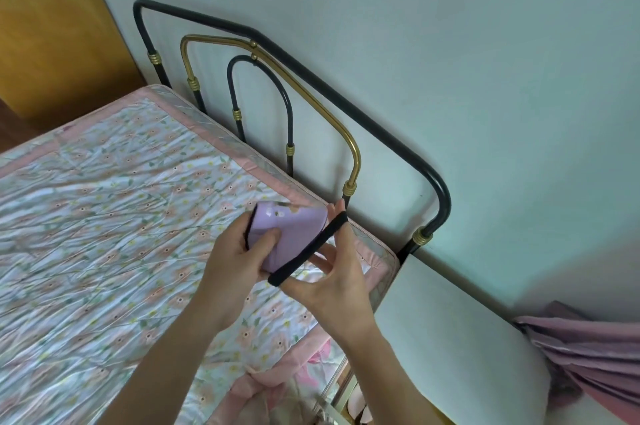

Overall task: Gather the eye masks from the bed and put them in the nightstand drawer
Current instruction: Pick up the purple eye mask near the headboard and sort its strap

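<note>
A lilac eye mask (294, 230) with a black elastic strap (306, 249) is held up above the bed's corner. My left hand (235, 261) grips the folded mask body with the thumb on its front. The strap is stretched over the fingers of my right hand (332, 272), from fingertip down to thumb. The flowered bedspread (114, 209) lies under both hands. The white top of the nightstand (450, 338) stands right of the bed; its drawer is out of view.
A black and brass metal headboard (311, 85) runs along the pale wall. A yellow wooden cabinet (59, 53) stands at the upper left. Pink cloth (588, 355) hangs at the right edge. Pink fabric (277, 390) is bunched at the bed's near side.
</note>
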